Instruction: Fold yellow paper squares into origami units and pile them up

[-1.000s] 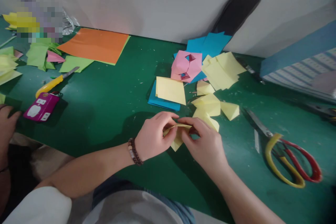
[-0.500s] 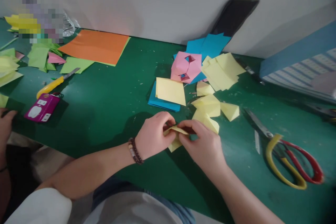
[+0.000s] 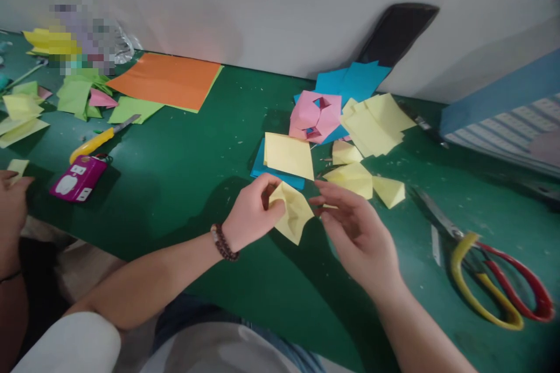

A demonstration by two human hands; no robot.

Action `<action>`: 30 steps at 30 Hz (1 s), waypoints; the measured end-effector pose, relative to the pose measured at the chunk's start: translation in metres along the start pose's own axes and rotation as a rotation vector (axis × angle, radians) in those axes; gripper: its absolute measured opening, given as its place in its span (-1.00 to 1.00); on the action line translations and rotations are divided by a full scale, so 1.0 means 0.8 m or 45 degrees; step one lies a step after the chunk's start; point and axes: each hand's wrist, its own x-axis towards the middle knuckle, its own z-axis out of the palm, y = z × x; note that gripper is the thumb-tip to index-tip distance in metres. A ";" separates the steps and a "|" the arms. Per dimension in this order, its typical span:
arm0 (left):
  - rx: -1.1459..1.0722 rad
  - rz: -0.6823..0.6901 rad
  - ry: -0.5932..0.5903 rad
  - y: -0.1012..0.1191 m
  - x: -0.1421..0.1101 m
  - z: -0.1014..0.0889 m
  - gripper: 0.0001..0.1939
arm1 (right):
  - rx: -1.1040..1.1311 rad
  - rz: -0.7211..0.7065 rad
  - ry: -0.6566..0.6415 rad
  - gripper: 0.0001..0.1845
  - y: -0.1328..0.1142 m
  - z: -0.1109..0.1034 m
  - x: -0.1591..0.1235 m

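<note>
A creased piece of yellow folded paper (image 3: pixel 294 217) is pinched by my left hand (image 3: pixel 251 210), thumb on its near face. Just to the right, my right hand (image 3: pixel 361 230) is open, fingers apart and slightly off the paper's edge. Beyond them lies a pale yellow paper square (image 3: pixel 289 151) on top of folded blue paper (image 3: pixel 258 166). Several folded yellow paper units (image 3: pixel 390 191) rest past my right hand, which partly hides some. Behind these sits a pink folded-paper shape (image 3: pixel 312 113) with openings in it.
Scissors (image 3: pixel 457 236) with yellow and red handles lie at right. Yellow sheets (image 3: pixel 376 125), blue sheets (image 3: pixel 354 81) and a black phone-like object (image 3: pixel 398 35) are at the back. To the left are a yellow-handled knife (image 3: pixel 98 143), a magenta box (image 3: pixel 79 178), orange paper (image 3: pixel 168 81) and another person's hand (image 3: pixel 13 201).
The yellow paper was held between both hands and has now turned, showing its inner face. My right hand has let go and moved right, its fingers spreading. The view has shifted slightly.
</note>
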 end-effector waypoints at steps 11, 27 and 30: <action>-0.007 0.075 -0.014 0.010 -0.003 -0.002 -0.91 | -0.424 -0.350 -0.081 -0.89 0.008 -0.002 0.002; -0.155 0.023 -0.171 0.012 -0.011 0.007 -0.84 | 0.036 0.254 0.004 -0.58 0.000 0.015 -0.005; -0.030 0.080 -0.181 0.012 -0.012 0.009 -0.85 | 0.042 0.303 -0.058 -0.68 -0.001 0.016 -0.002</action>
